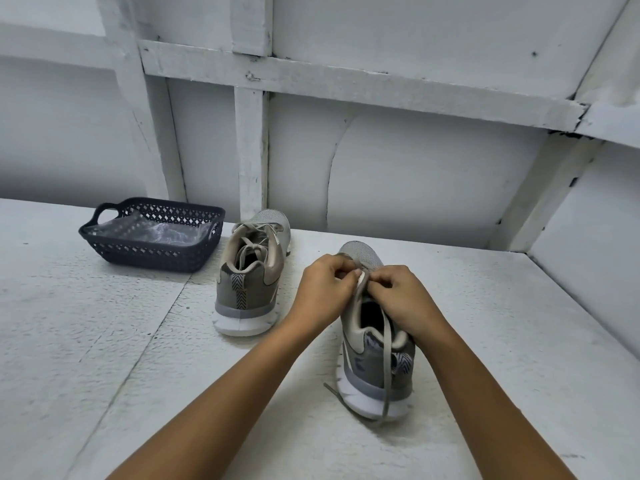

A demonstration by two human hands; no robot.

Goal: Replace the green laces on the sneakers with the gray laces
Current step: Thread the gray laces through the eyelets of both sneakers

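At the far left of the table, a dark lattice basket [149, 252] holds only a crumpled clear plastic sheet [156, 232]. No green lace shows anywhere in view. Just right of the basket stands the far sneaker [247, 278], heel toward the camera, with a gray lace threaded through it and tied loosely at the top, so that shoe looks finished. Next comes the left hand [323, 289], fingers curled tight and pinching at the top of the near sneaker [372, 341], which stands upright with its heel toward the person. The gray lace [387, 375] runs from the pinch down over the collar and heel, and its loose ends trail onto the table beside the sole. The right hand [405, 299] meets the left over the tongue, its fingers likewise curled and nipping the same lace. What exactly sits between the fingertips is too small to tell. By my reading the threading of this second shoe is at its upper eyelets or at the tie, near the end of the task. The next move calls for drawing both ends even and snug before knotting, without pulling the lace back out of an eyelet. The table [104, 341] is rough, white-painted board with a seam, and behind it rises a white panelled wall [415, 174] with battens.
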